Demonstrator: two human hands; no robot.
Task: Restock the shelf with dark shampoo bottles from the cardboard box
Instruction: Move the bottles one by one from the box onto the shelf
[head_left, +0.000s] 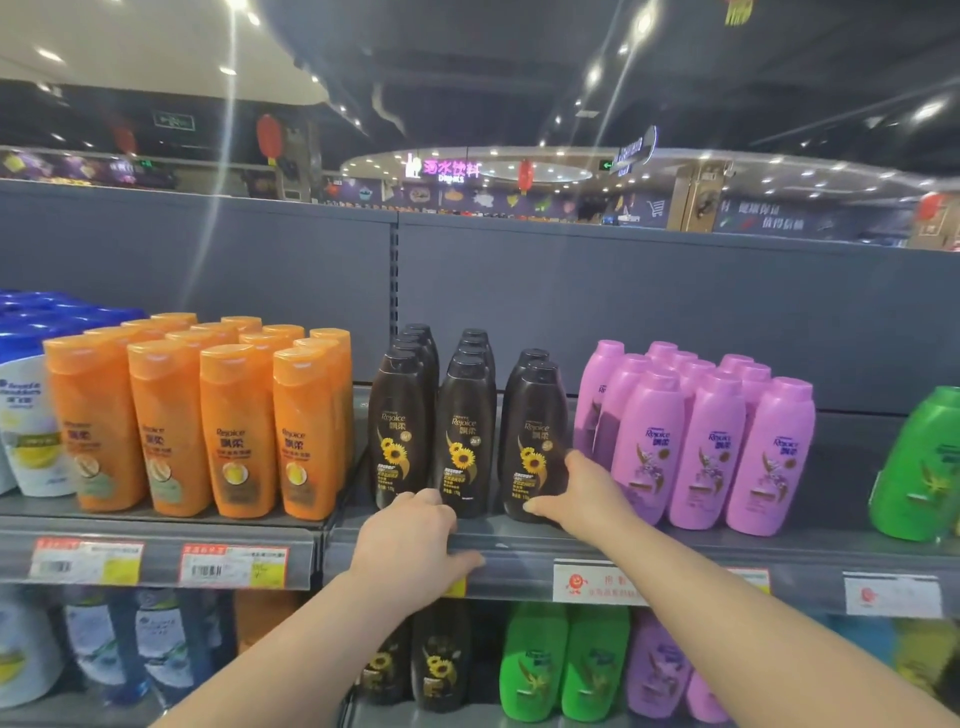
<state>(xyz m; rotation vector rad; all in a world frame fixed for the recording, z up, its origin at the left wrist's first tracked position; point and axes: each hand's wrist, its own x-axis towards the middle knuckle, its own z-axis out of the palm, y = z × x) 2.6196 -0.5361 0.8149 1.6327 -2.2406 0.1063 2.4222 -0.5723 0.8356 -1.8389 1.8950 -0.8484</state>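
Note:
Dark brown shampoo bottles with sunflower labels stand in three rows on the grey shelf (519, 540): a left row (397, 426), a middle row (465, 431) and a shorter right row. My right hand (576, 493) grips the lower part of the front bottle of the right row (532, 421), thumb on its right side and fingers at its base. My left hand (410, 535) rests on the shelf's front edge below the left and middle rows, fingers bent against the bottle bases, holding nothing. The cardboard box is out of view.
Orange bottles (239, 426) fill the shelf to the left and pink bottles (701, 447) stand close on the right, with a green bottle (919, 467) beyond. Price tags (234, 566) line the shelf edge. A lower shelf holds more dark bottles (439, 665), green ones and purple ones.

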